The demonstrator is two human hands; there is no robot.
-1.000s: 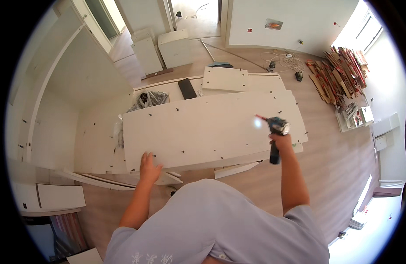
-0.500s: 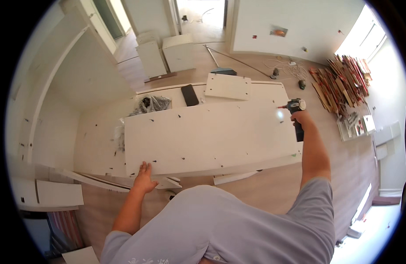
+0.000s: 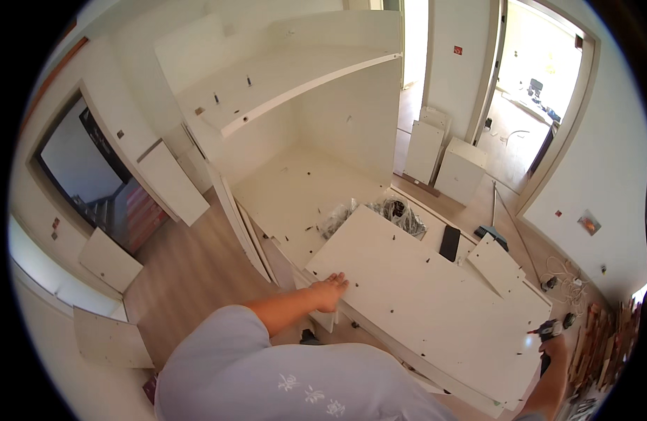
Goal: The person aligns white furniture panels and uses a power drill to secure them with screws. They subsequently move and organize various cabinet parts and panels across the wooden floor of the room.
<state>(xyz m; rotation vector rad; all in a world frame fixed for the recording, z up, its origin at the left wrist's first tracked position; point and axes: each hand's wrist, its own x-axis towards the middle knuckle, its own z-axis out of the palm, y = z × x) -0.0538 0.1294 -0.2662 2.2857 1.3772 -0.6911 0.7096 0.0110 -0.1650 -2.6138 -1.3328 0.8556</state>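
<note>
A long white board [image 3: 436,295] lies in front of me, with several small dark fittings standing in its face. My left hand [image 3: 330,292] rests on its near left edge, fingers stretched out and nothing in them. At the board's right end, my right hand [image 3: 554,345] grips a cordless drill [image 3: 548,328], whose lamp throws a bright spot on the white surface. Whether the bit touches the board, I cannot tell. Toward the far edge lie a small white panel [image 3: 497,266], a black phone-like slab [image 3: 450,243] and clear plastic bags [image 3: 412,222] with dark contents.
A large open white cabinet carcass [image 3: 344,119] stands beyond my left hand, two dowel-like pins upright on its upper panel. White boxes [image 3: 461,172] stand by the doorway. A broom [image 3: 492,235], cables [image 3: 568,275] and a stack of wood strips [image 3: 596,344] occupy the right side.
My view has swung left, bringing the cabinet carcass and left wall into sight. My left hand remains at the board's near left edge, and the drill is still held at its right end.
</note>
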